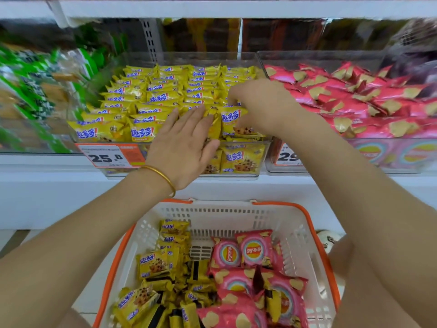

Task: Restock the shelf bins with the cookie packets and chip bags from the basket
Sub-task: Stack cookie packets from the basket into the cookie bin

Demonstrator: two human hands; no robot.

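A clear shelf bin [243, 173] holds rows of yellow cookie packets [156, 95]. My left hand [186, 140], fingers straight, presses flat against the front packets. My right hand [262, 105] pinches an upright yellow cookie packet [230, 120] at the bin's front right. To the right, a second clear bin [402, 168] is heaped with pink chip bags [350, 100]. Below, a white basket with an orange rim [236, 216] holds more yellow cookie packets [160, 266] on its left and pink chip bags [248, 268] on its right.
Green snack bags [30, 91] fill the bin at the left. Orange price tags [107, 157] hang on the bin fronts. A white shelf edge [47, 185] runs below the bins, and another shelf [212, 8] spans overhead.
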